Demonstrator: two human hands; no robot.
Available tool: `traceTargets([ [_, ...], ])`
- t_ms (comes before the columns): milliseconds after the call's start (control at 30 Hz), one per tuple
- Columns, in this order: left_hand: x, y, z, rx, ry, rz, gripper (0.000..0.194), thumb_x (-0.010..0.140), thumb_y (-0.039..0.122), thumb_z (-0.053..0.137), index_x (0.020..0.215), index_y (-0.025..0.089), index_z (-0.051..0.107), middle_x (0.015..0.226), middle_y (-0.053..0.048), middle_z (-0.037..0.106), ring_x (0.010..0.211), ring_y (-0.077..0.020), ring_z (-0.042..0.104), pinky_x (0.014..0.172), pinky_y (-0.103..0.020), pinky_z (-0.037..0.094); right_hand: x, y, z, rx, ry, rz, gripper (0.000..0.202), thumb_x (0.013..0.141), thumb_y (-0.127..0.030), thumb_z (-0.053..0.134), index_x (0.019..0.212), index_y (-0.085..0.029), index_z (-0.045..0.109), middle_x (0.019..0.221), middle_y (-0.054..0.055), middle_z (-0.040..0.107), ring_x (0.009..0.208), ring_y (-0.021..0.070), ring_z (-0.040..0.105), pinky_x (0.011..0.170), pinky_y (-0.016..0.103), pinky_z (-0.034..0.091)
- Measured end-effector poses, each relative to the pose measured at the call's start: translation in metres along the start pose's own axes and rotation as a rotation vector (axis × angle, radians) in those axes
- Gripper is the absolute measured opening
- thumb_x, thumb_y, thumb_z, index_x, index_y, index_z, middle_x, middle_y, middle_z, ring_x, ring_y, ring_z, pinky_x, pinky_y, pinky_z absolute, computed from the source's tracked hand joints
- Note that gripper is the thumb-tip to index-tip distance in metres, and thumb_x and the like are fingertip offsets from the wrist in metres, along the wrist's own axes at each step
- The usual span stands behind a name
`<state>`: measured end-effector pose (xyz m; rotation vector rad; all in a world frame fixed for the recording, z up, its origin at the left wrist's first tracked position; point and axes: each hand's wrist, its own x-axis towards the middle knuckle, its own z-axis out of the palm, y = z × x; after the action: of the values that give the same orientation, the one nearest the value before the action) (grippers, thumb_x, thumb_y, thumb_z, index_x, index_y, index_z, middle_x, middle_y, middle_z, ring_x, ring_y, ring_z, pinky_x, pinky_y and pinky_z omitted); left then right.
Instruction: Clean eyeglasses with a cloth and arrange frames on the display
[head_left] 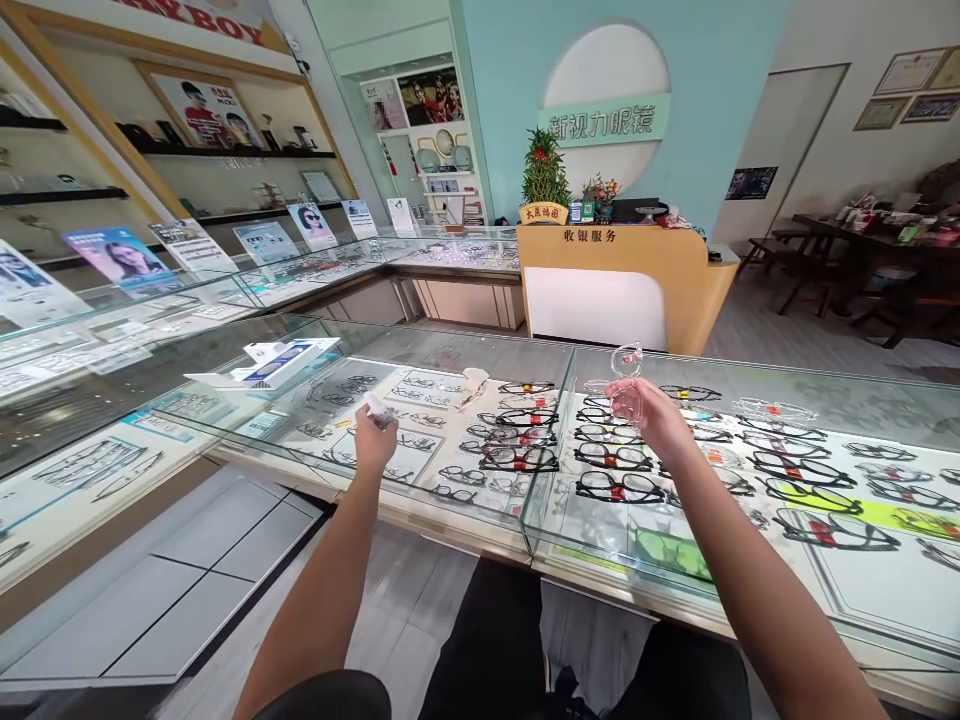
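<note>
My right hand (654, 412) is closed on a pair of clear-framed eyeglasses (627, 360), held on end above the glass counter, with a small red mark on the lens. Between the closed fingers of my left hand (375, 440) is a small white wipe (379, 409), apart from the eyeglasses. Below my right hand, black-framed eyeglasses (619, 487) with red tags lie in rows on the glass. Another column of dark eyeglasses (519, 458) sits between my two hands.
An opened white and blue box (274, 364) lies on the counter at left. A crumpled beige cloth (471, 388) rests farther back. Glass display counters (551, 530) surround me on the front and left. Beyond them stands a wooden cashier desk (694, 290).
</note>
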<state>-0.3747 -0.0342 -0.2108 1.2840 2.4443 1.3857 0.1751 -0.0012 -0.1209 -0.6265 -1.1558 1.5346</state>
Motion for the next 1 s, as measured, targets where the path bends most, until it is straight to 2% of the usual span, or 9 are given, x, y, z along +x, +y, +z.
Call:
traceTargets([
  [133,-0.010,0.003,-0.002,-0.037,0.157,0.000,0.083,0.089,0.029,0.073,0.156,0.014,0.026,0.147,-0.023,0.060,0.126,-0.0287,0.068,0.109,-0.046,0.057,-0.001,-0.001,0.000,-0.014,-0.009,-0.001,0.038,0.090,-0.061,0.083,0.100,-0.025,0.084,0.107,0.007,0.080,0.086,0.0197,0.066,0.079,0.033,0.055],
  [233,-0.026,0.018,-0.006,-0.028,0.379,0.094,0.092,0.091,0.032,0.069,0.162,0.012,0.015,0.170,-0.029,0.029,0.160,-0.0374,0.038,0.130,-0.057,0.038,-0.001,-0.001,0.000,-0.031,-0.017,-0.006,0.037,0.092,-0.061,0.081,0.100,-0.025,0.083,0.109,0.008,0.079,0.086,0.0197,0.066,0.079,0.033,0.055],
  [300,-0.034,0.034,-0.006,-0.015,0.438,0.207,0.083,0.090,0.029,0.068,0.159,0.012,0.025,0.170,-0.027,0.029,0.165,-0.0390,0.027,0.135,-0.058,0.028,-0.001,-0.001,0.000,-0.034,-0.023,-0.009,0.037,0.092,-0.061,0.080,0.100,-0.025,0.084,0.108,0.008,0.079,0.086,0.0199,0.066,0.079,0.034,0.055],
  [367,-0.037,0.055,0.001,0.012,0.331,0.331,0.065,0.091,0.028,0.064,0.149,0.011,0.041,0.160,-0.025,0.044,0.159,-0.0392,0.038,0.134,-0.059,0.031,-0.001,-0.002,0.001,-0.042,-0.025,-0.013,0.038,0.091,-0.062,0.081,0.099,-0.025,0.084,0.108,0.008,0.079,0.085,0.0202,0.066,0.079,0.035,0.055],
  [467,-0.030,0.091,0.028,0.075,-0.019,0.445,0.034,0.099,0.028,0.052,0.130,0.017,0.063,0.132,-0.017,0.068,0.130,-0.0339,0.064,0.120,-0.052,0.047,-0.002,-0.002,0.002,-0.054,-0.021,-0.022,0.039,0.090,-0.062,0.082,0.098,-0.024,0.084,0.107,0.008,0.079,0.084,0.0200,0.066,0.079,0.035,0.055],
  [600,-0.012,0.128,0.078,0.157,-0.256,0.412,0.031,0.103,0.024,0.053,0.127,0.019,0.073,0.136,-0.016,0.070,0.125,-0.0304,0.068,0.116,-0.045,0.051,-0.002,-0.003,0.002,-0.056,-0.029,-0.028,0.038,0.091,-0.061,0.082,0.099,-0.024,0.084,0.106,0.007,0.079,0.084,0.0195,0.065,0.079,0.034,0.055],
  [733,0.006,0.146,0.113,0.244,-0.375,0.240,0.038,0.103,0.037,0.071,0.135,0.016,0.070,0.144,-0.017,0.067,0.129,-0.0304,0.067,0.112,-0.052,0.056,-0.001,-0.001,0.000,-0.075,-0.023,-0.036,0.035,0.094,-0.059,0.079,0.100,-0.024,0.083,0.107,0.008,0.079,0.087,0.0205,0.066,0.082,0.035,0.054],
  [867,0.023,0.149,0.119,0.228,-0.431,0.071,0.043,0.104,0.042,0.073,0.140,0.019,0.068,0.142,-0.013,0.068,0.124,-0.0277,0.070,0.105,-0.050,0.063,0.002,0.001,-0.002,-0.091,-0.012,-0.039,0.036,0.093,-0.060,0.079,0.100,-0.025,0.083,0.108,0.008,0.079,0.088,0.0219,0.067,0.081,0.036,0.054],
  [1000,0.036,0.148,0.106,0.099,-0.431,-0.004,0.044,0.104,0.042,0.073,0.141,0.017,0.067,0.140,-0.013,0.069,0.121,-0.0271,0.071,0.102,-0.050,0.064,0.002,0.002,-0.004,-0.076,-0.030,-0.037,0.036,0.094,-0.059,0.079,0.101,-0.024,0.083,0.109,0.008,0.079,0.089,0.0210,0.066,0.082,0.035,0.054],
])
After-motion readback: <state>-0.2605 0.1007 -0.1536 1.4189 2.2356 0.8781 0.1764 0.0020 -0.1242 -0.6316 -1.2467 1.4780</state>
